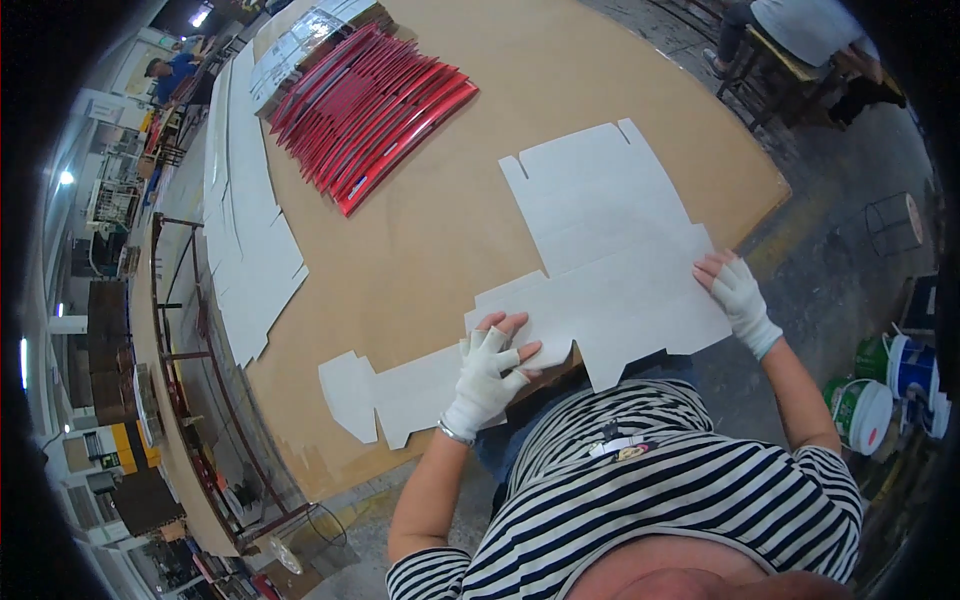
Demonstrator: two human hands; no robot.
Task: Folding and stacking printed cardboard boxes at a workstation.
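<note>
A large flat white cardboard box blank [610, 260] with slots and flaps lies in front of me, its near edge reaching over the table's edge towards my body. Both hands wear white fingerless gloves. My left hand [485, 375] rests on the blank where its narrow strip joins the wide panel, fingers stretched and thumb apart. At the blank's right edge is my right hand [738, 298], its fingertips on top and the thumb hidden, apparently gripping the edge.
The brown table [400, 270] carries a row of red folded pieces [370, 110], a clear-wrapped bundle [310, 50] and more white cardboard blanks [245, 220]. Paint buckets [862, 412] stand on the floor at right. One person [805, 30] sits at far right; another [175, 75] is far left.
</note>
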